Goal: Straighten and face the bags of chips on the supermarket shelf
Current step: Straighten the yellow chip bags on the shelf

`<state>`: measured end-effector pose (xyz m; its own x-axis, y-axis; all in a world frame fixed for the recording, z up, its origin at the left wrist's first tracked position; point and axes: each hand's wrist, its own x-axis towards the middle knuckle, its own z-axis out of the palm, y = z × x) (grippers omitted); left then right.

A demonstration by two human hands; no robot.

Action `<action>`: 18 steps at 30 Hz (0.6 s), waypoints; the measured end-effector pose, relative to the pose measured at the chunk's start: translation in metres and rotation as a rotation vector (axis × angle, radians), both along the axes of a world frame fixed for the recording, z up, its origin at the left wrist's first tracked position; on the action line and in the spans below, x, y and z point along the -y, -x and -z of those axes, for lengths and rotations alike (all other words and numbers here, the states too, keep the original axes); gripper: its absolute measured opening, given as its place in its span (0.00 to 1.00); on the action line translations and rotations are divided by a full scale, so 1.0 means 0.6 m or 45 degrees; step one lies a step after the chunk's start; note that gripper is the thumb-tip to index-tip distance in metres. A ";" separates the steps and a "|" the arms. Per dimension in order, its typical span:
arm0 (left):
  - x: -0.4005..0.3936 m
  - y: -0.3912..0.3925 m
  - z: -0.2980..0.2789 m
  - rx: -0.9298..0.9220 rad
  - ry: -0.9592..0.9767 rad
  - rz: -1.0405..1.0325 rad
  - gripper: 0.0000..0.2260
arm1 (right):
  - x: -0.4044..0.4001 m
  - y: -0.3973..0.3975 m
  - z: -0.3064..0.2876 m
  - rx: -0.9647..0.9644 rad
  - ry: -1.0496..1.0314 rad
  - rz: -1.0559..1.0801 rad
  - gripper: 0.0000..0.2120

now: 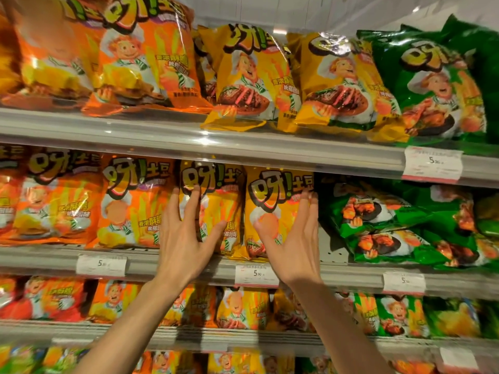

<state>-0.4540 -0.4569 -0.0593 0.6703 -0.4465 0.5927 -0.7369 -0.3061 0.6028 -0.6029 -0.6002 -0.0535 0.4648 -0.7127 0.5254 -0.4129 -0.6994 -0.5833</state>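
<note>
head view, and nearest to us two bare forearms reach up from below toward the middle shelf. the left hand is spread wide, fingers straight, fingertips laid on the front of a yellow bag, nothing gripped. the right hand is open too, fingers straight and together, its edge against the right side of the neighbouring yellow bag, thumb on the bag's front. both bags stand upright just behind the middle shelf rail, touching each other, logos forward. just right of them, past a gap of bare shelf, the green bags lie slumped and overlapping, not faced at all. farther up, the top shelf has yellow bags leaning out over its lip. the risk as i judge it: glossy film under flat palms, so a firm push could slide a bag backward or tip it sideways into that gap, and pressing hard could crush the chips inside.
</note>
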 end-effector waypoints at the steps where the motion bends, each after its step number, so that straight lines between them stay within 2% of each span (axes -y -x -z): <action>1: 0.002 -0.001 0.001 -0.007 -0.004 -0.002 0.38 | 0.004 -0.003 -0.002 -0.018 -0.009 0.004 0.52; 11: 0.009 0.003 0.009 -0.013 -0.026 0.041 0.37 | 0.017 0.004 -0.003 -0.161 -0.001 -0.077 0.48; 18: 0.009 -0.007 0.001 -0.002 -0.099 0.109 0.37 | 0.025 0.007 -0.008 -0.158 -0.033 -0.136 0.49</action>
<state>-0.4499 -0.4623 -0.0597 0.6285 -0.5469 0.5531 -0.7615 -0.2879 0.5807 -0.6070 -0.6151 -0.0489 0.5985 -0.6686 0.4414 -0.4071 -0.7283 -0.5512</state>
